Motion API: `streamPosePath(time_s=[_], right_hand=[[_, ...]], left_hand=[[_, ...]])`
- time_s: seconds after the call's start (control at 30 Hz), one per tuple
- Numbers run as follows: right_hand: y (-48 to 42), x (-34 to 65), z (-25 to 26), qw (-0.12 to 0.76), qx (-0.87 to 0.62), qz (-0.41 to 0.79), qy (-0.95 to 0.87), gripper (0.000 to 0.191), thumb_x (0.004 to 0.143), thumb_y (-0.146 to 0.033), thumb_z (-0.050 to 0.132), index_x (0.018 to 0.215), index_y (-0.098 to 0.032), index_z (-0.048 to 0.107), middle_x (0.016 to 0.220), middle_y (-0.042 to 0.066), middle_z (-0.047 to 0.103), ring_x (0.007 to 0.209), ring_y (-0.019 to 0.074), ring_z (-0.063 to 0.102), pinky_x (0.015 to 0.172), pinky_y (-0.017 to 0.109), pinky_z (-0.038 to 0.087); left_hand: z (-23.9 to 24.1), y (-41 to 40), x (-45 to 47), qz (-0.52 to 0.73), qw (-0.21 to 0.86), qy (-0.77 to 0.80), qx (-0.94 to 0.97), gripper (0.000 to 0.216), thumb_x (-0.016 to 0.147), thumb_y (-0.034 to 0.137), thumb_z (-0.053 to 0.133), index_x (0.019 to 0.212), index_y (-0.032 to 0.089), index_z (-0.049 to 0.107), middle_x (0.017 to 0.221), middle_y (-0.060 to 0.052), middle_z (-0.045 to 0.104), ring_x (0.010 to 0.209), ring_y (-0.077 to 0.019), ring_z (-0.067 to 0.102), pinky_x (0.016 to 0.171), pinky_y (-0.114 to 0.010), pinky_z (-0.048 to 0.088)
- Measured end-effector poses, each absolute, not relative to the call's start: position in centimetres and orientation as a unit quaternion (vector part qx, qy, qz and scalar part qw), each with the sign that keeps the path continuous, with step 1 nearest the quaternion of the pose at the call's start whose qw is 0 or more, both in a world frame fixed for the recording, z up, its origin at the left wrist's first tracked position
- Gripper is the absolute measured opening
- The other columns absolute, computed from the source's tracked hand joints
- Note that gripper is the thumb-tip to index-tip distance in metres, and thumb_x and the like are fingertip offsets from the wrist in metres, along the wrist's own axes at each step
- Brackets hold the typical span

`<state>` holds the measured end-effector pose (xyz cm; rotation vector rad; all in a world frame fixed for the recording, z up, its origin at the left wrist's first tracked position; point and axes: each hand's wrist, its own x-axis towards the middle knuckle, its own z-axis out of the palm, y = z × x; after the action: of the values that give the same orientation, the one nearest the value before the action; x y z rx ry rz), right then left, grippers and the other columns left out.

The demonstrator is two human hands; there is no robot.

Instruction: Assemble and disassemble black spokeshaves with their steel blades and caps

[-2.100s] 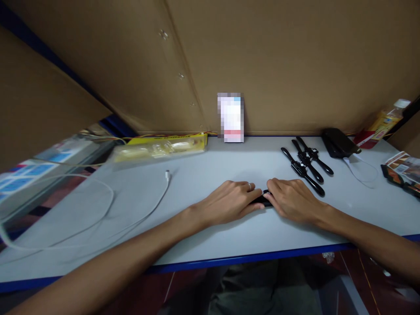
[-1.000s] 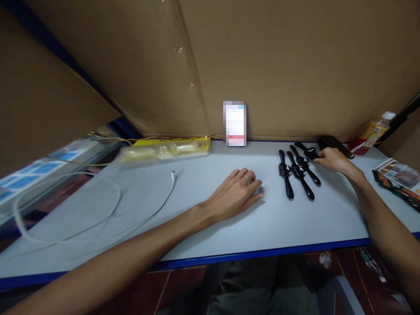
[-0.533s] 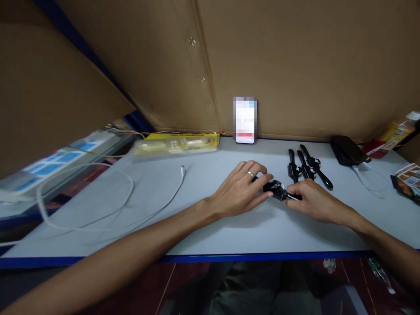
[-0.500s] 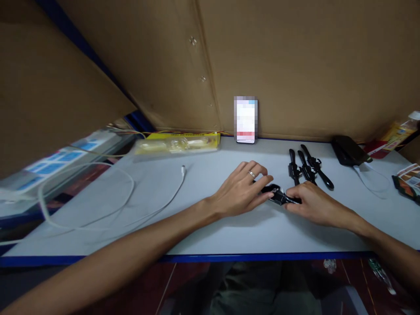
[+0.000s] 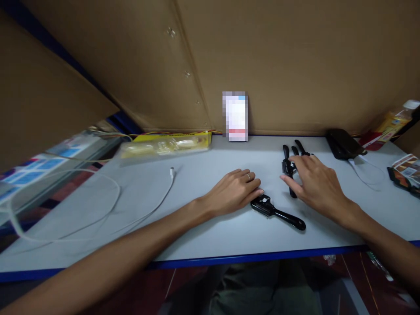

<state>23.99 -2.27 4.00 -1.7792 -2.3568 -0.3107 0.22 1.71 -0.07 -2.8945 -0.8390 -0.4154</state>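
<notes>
My left hand [image 5: 234, 190], with a ring on one finger, is closed over the left handle of a black spokeshave [image 5: 263, 205]. That tool lies low on the table, its right handle pointing toward the front right. Over a group of similar black spokeshaves hovers my right hand [image 5: 316, 183], thumb and fingers apart. The leftmost spokeshave [image 5: 287, 167] of the group shows between thumb and fingers; whether they touch it I cannot tell. Another spokeshave [image 5: 300, 146] behind it is partly hidden by the hand.
A phone [image 5: 236, 117] leans on the cardboard wall. Clear yellow-backed packaging [image 5: 164, 146] lies at the back left, a white cable [image 5: 162, 197] in front of it. At right are a black case [image 5: 344, 143], a bottle [image 5: 398, 118] and a packet [image 5: 410, 168]. A blue edge [image 5: 229, 259] borders the table.
My right hand has let go of the spokeshave's right handle and moved up to the group. The held spokeshave now lies lower, its handle turned toward the front right. The view has shifted slightly.
</notes>
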Motion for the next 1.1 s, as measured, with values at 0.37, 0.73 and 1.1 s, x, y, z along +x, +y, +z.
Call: streamPosePath(time_s=[0.37, 0.73, 1.1], right_hand=[[2.2, 28.3, 1.9, -0.042, -0.692, 0.059, -0.718, 0.077, 0.096, -0.059, 0.044, 0.159, -0.02, 0.021, 0.164, 0.025, 0.013, 0.144, 0.0539, 0.023, 0.106, 0.07, 0.034], [6.1, 30.3, -1.5, 0.081, -0.552, 0.003, -0.83, 0.068, 0.1, -0.061, 0.031, 0.152, -0.019, 0.037, 0.166, 0.018, 0.016, 0.148, 0.0364, 0.028, 0.118, 0.05, 0.03], [9.8, 28.5, 0.1, 0.099, -0.484, -0.015, -0.869, 0.057, 0.101, -0.051, 0.039, 0.151, -0.024, 0.041, 0.163, 0.009, 0.029, 0.15, 0.0262, 0.026, 0.117, 0.045, 0.03]], left_hand=[[0.0, 1.7, 0.2, -0.113, 0.052, -0.269, -0.955, 0.043, 0.107, 0.041, 0.029, 0.087, 0.017, 0.059, 0.084, -0.005, 0.061, 0.076, -0.0185, 0.057, 0.072, -0.034, 0.044], [0.2, 1.6, 0.6, -0.109, 0.043, -0.276, -0.954, 0.038, 0.106, 0.041, 0.035, 0.089, 0.017, 0.059, 0.085, -0.004, 0.062, 0.078, -0.0183, 0.058, 0.074, -0.033, 0.044], [0.6, 1.2, 0.9, -0.109, 0.036, -0.277, -0.954, 0.033, 0.105, 0.04, 0.041, 0.091, 0.017, 0.06, 0.088, -0.005, 0.064, 0.081, -0.02, 0.061, 0.076, -0.034, 0.046]])
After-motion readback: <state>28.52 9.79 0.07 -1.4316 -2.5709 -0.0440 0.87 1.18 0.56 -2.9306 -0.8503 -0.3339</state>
